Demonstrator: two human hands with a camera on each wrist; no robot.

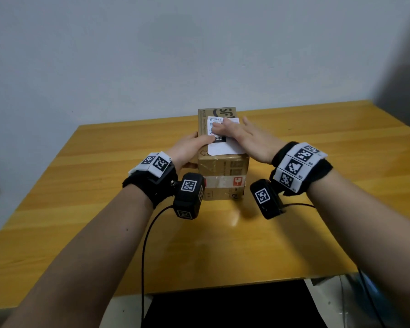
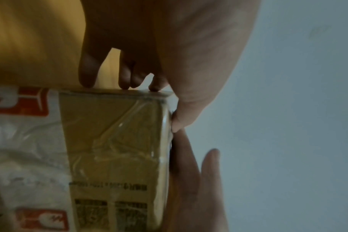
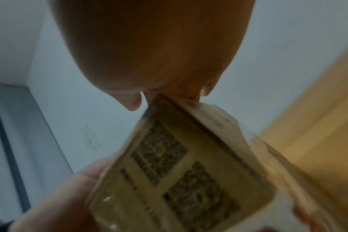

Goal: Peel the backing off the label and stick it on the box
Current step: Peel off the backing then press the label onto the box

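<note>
- The box (image 1: 223, 162) stands on the wooden table (image 1: 81, 209), near its far edge and roughly in the middle; it is brown cardboard with clear tape over the near face and a white band with red marks lower down.
- The label (image 1: 225, 147) lies flat on the top of the box; it is white with printed text and a black patch, and its near right corner reaches the box's right edge; whether it is fully stuck down I cannot tell.
- The left hand (image 1: 189, 150) clasps the box from the left; its thumb lies across the top and presses the left edge of the label, while the fingers (image 2: 87, 73) stand with their tips against the left side of the box, as the left wrist view shows; the grip is wide, spanning the box's top left corner.
- The right hand (image 1: 249, 140) lies over the right part of the top with its fingers straight and spread; the thumb and first fingers press flat on the label's far half; it grasps nothing, it only presses.
- In the right wrist view the palm (image 3: 149, 47) hangs over the box's upper edge, with a fingertip touching the top; the picture is blurred, so finer contact is unclear.
- Both wrists carry black bands with black-and-white square markers (image 1: 296, 166) and a small black camera (image 1: 188, 195) on a cable.
</note>
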